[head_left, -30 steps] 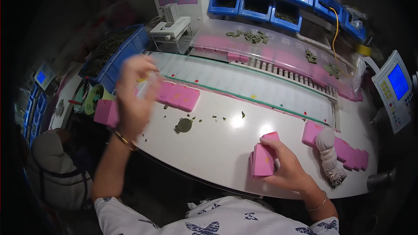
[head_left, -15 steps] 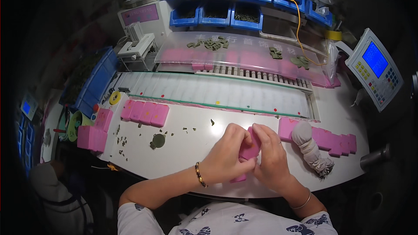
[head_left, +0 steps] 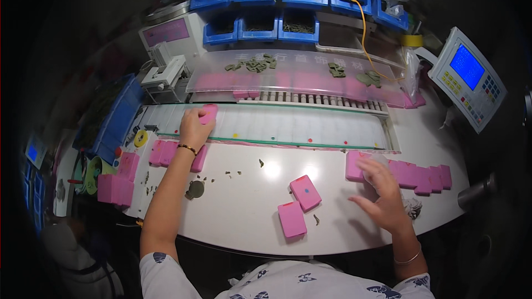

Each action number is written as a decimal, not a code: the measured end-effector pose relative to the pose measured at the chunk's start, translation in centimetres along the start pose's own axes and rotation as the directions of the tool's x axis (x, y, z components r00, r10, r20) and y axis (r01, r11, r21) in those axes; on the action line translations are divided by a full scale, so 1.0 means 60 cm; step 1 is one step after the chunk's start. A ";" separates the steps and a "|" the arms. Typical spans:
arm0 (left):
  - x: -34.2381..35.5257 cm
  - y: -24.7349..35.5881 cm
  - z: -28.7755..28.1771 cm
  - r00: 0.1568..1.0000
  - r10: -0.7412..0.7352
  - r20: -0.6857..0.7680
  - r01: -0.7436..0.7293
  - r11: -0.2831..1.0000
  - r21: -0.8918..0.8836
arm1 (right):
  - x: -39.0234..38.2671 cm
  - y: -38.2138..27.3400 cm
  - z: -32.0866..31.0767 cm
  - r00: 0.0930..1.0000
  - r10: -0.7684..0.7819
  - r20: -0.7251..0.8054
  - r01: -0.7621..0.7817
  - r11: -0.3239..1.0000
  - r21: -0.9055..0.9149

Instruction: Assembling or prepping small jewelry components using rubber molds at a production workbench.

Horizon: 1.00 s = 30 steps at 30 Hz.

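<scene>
My left hand point(head_left: 195, 128) reaches to the left part of the long white conveyor strip point(head_left: 288, 124), with its fingers closed on a pink rubber mould point(head_left: 209, 114). My right hand point(head_left: 381, 195) is raised over the right side of the table, fingers apart, holding nothing. Behind it lies a white cloth bundle point(head_left: 413, 208), mostly hidden by the hand. Two more pink moulds, an upper one point(head_left: 308, 192) and a lower one point(head_left: 292, 220), lie touching or nearly so in front of me. A small dark green piece point(head_left: 316, 220) rests beside them.
A row of pink moulds point(head_left: 422, 178) stands at the right, another row point(head_left: 160, 153) at the left under my forearm. A green disc point(head_left: 195, 189) and crumbs lie nearby. Blue bins point(head_left: 257, 29) line the back; a control panel point(head_left: 468, 77) stands right, a white machine point(head_left: 166, 75) left.
My left hand has left the moulds in front of me and carried one up and left to the strip. My right hand has let go, opened and moved right, over the cloth bundle.
</scene>
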State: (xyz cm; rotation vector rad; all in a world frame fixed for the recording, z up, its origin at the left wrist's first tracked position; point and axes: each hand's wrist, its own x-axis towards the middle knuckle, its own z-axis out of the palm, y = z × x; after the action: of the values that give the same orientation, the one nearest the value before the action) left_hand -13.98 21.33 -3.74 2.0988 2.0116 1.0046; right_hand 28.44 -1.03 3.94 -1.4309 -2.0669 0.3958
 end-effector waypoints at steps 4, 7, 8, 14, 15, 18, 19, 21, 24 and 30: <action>-0.029 0.040 -0.021 0.977 0.176 -0.123 -0.125 0.931 0.342 | 0.033 -0.029 0.030 0.979 -0.107 0.173 0.093 0.992 0.089; -0.087 0.156 -0.037 0.967 0.246 -0.059 -0.246 0.969 0.008 | 0.056 -0.026 0.054 0.923 -0.259 0.285 0.254 0.966 0.057; -0.121 0.201 -0.038 0.963 0.265 0.055 -0.259 0.961 -0.102 | 0.060 -0.017 0.063 0.929 -0.237 0.283 0.233 0.971 0.047; -0.320 0.330 -0.090 0.672 0.597 0.438 -0.549 0.798 -0.248 | 0.082 0.013 0.117 0.878 -0.304 0.368 0.255 0.950 0.178; -0.328 0.321 -0.088 0.665 0.593 0.454 -0.552 0.800 -0.237 | 0.085 0.007 0.119 0.876 -0.307 0.371 0.257 0.950 0.178; -0.338 0.304 -0.087 0.740 0.535 0.408 -0.471 0.845 -0.254 | 0.076 -0.002 0.121 0.903 -0.276 0.328 0.249 0.961 0.123; -0.339 0.308 -0.093 0.742 0.543 0.393 -0.481 0.840 -0.253 | 0.072 -0.005 0.120 0.908 -0.233 0.348 0.216 0.972 0.088; -0.327 0.302 -0.086 0.721 0.576 0.385 -0.492 0.817 -0.301 | 0.062 -0.007 0.116 0.916 -0.172 0.363 0.190 0.982 -0.013; -0.323 0.303 -0.071 0.722 0.572 0.390 -0.473 0.819 -0.326 | 0.053 -0.005 0.110 0.929 -0.141 0.341 0.172 0.983 -0.062; -0.328 0.300 -0.075 0.786 0.510 0.349 -0.378 0.843 -0.383 | 0.034 0.010 0.121 0.958 -0.202 0.204 0.205 0.979 0.002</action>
State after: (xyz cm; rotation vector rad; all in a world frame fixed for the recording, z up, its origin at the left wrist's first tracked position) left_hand 0.79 -0.96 0.36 2.4043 1.0964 0.7158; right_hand 23.90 1.73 -1.48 -1.2143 -2.3617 0.4544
